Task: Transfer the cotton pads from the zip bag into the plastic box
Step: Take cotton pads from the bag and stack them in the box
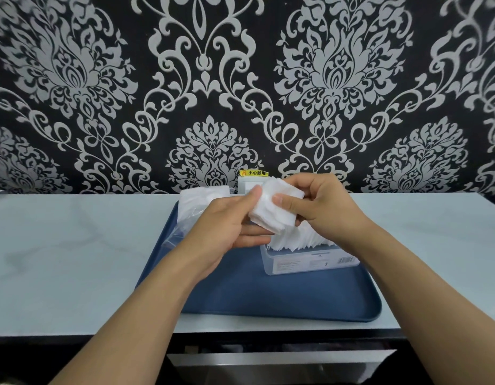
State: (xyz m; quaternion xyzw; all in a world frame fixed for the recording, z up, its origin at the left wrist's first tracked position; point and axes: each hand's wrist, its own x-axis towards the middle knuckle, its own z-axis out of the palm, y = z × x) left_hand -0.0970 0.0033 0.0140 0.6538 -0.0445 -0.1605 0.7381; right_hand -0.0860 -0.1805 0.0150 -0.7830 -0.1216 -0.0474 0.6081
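A stack of white square cotton pads is held in the air between both hands, above the left end of the plastic box. My left hand grips the stack from the left, thumb on top. My right hand grips it from the right, thumb on the face. The clear plastic box stands on the blue tray and holds several white pads that stick up above its rim. The clear zip bag, with white pads still inside, lies at the tray's back left, partly behind my left hand.
The tray rests on a pale grey counter against a black-and-silver patterned wall. A wall socket with a yellow warning label sits behind my hands. Below the counter's front edge a drawer stands slightly open.
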